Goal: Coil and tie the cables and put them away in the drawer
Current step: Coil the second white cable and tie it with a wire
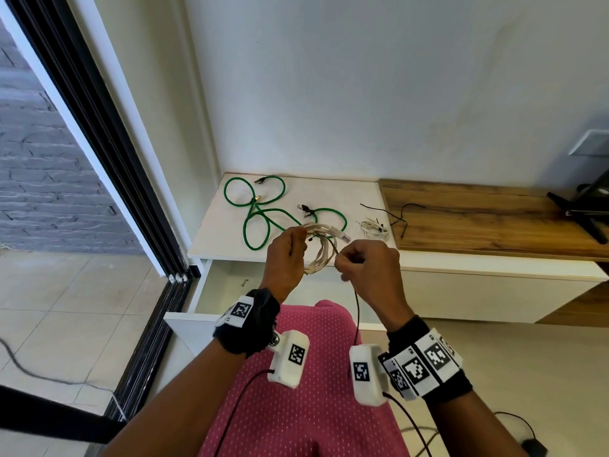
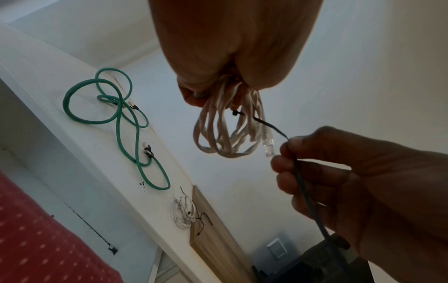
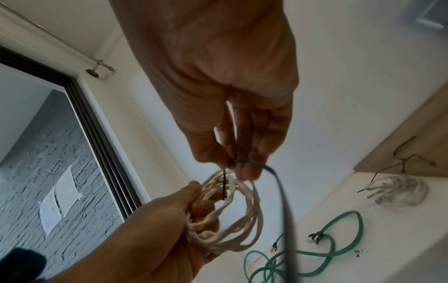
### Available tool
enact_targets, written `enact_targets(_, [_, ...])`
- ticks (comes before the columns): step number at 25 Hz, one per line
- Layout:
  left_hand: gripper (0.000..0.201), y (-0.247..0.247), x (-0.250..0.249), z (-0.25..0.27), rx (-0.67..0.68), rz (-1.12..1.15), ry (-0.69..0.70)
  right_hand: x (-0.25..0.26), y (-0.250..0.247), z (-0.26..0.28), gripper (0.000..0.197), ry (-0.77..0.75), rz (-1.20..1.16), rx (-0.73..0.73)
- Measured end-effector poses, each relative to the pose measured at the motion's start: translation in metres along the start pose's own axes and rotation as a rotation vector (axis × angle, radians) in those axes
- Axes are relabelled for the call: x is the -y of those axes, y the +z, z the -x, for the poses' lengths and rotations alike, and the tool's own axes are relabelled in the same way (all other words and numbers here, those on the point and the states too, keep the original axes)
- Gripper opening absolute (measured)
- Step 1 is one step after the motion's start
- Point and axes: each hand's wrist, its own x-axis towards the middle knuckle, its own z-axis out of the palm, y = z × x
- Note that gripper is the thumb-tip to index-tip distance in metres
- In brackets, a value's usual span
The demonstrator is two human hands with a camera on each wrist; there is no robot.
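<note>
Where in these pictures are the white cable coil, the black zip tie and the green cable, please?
white cable coil [image 2: 225,134]: left wrist view, on the hanging loops below the left hand.
black zip tie [image 2: 266,125]: left wrist view, on the strap between coil and right hand.
green cable [image 1: 257,222]: head view, on a loop lying on the white cabinet top.

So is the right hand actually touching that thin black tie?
Touching. In the left wrist view the right hand pinches the black tie at its fingertips, pulling it away from the white cable bundle held by the left hand.
</note>
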Motion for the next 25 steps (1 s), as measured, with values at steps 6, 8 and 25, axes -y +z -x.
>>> enact_targets(6, [0.033,0.002,-0.005,0.000,-0.012,-0.037,0.000,-0.004,0.005,-0.004,0.010,-0.130,0.125,0.025])
enact_targets(8, [0.033,0.002,-0.005,-0.001,-0.008,-0.036,0.010,-0.006,0.007,-0.006,0.009,-0.145,0.012,-0.070])
enact_targets(25, [0.032,0.008,-0.012,0.000,0.000,0.357,-0.278,-0.016,0.054,-0.010,0.007,-0.417,-0.017,-0.360])
